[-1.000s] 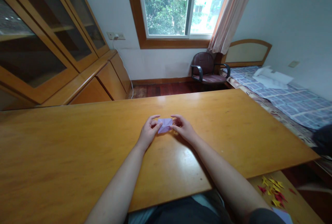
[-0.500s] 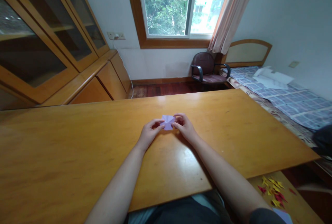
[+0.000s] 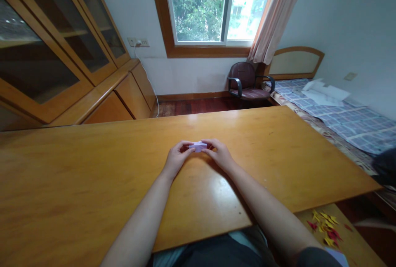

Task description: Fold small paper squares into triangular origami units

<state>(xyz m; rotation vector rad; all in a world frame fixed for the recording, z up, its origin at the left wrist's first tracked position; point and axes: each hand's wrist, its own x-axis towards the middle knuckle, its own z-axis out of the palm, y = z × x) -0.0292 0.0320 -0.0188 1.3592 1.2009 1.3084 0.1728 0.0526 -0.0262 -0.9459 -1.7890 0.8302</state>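
Note:
A small piece of purple origami paper, creased and partly folded, is held just above the wooden table. My left hand pinches its left edge between thumb and fingers. On the opposite side, my right hand grips the paper the same way. The fingers cover both ends of the sheet, so its exact fold cannot be made out.
On a lower surface at the bottom right lie several yellow and red folded paper pieces, with purple paper nearby. A brown armchair stands behind the table. To the right is a bed; glass-door cabinets line the left.
The purple paper has gone from a wider, open shape with creases meeting at its middle to a narrower, folded-in one. My right hand has moved slightly left, closer to my left hand.

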